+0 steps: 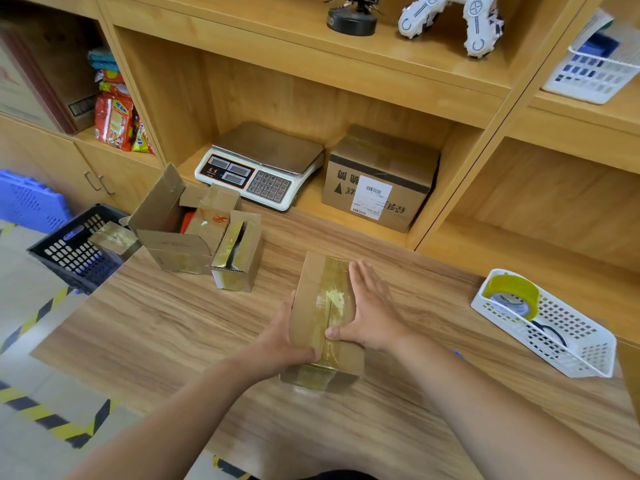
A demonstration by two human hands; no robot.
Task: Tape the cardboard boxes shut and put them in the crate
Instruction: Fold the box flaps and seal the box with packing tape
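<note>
While left hand [291, 336] grips 1 box [310, 278] and right hand [369, 308] presses tape [333, 292] flat-fingered: sealing step, apparently; next, lift into crate [69, 254].

A brown wood-grain tabletop [156, 341] carries a tape-sealed brown cardboard box [311, 285] at its middle, a larger open-flapped cardboard box [173, 247] at the far left corner, a small tape-covered carton [242, 261] touching it, and a white perforated plastic basket [581, 355] at the right
</note>
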